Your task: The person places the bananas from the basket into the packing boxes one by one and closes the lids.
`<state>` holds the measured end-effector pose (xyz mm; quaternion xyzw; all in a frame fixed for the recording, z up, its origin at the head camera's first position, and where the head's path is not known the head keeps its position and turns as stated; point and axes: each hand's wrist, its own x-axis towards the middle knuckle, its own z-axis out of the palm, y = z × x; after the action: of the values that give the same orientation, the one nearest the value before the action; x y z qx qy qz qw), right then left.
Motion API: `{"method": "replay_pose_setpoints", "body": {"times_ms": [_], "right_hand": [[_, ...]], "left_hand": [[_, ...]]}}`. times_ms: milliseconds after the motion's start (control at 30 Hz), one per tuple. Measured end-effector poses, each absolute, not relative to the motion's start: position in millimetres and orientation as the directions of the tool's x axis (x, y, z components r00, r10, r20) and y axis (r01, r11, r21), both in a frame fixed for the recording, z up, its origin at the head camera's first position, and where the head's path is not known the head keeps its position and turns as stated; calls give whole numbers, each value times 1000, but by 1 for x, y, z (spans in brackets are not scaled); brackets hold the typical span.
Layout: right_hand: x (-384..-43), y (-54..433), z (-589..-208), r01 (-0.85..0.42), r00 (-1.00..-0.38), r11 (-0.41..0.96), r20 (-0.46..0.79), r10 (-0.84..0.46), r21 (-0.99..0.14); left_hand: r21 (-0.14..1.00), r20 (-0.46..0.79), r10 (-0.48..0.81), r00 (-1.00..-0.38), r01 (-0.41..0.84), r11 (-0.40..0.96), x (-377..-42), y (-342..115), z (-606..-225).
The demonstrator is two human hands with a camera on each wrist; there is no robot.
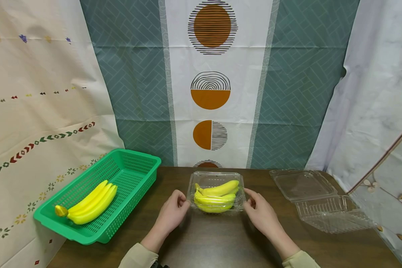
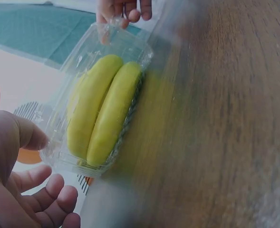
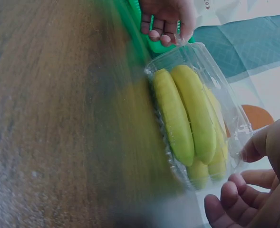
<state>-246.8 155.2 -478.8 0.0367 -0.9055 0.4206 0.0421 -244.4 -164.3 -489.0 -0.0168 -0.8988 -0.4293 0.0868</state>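
Observation:
A clear plastic clamshell container (image 1: 191, 186) sits on the table in front of me, its lid down over yellow bananas (image 1: 217, 199). My left hand (image 1: 175, 209) is at its left end, thumb and fingers pinching the rim. At the opposite end my right hand (image 1: 259, 210) pinches the rim the same way. In the left wrist view the left thumb (image 2: 33, 135) lies against the lid edge, with the other fingers curled below. The right wrist view shows the right thumb (image 3: 255, 148) on the lid edge and several bananas (image 3: 178, 114) through the plastic.
On the left, a green plastic basket (image 1: 130, 178) holds another bunch of bananas (image 1: 90, 204). A second clear container (image 1: 321, 203) lies opened out on the right side of the brown table (image 1: 217, 245). Patterned cloths (image 1: 137, 74) hang behind and at both sides.

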Motion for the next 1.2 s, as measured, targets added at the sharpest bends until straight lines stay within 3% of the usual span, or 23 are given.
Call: {"method": "replay_pose_setpoints", "body": {"times_ms": [467,733,1200], "right_hand": [[-239,152,-472,-154,-976,734,216,-11,-661],[-234,145,-472,-269,-940,766,334,-76,-584],[-227,134,-472,-360,-905,798,389,-173,-482]], "left_hand": [[733,257,-80,-963,140,665,-243,-158,-484],[695,307,-61,-950,180,697,-240,-153,-483],[596,417,-1,-909,273,755,-237,-145,-481]]}}
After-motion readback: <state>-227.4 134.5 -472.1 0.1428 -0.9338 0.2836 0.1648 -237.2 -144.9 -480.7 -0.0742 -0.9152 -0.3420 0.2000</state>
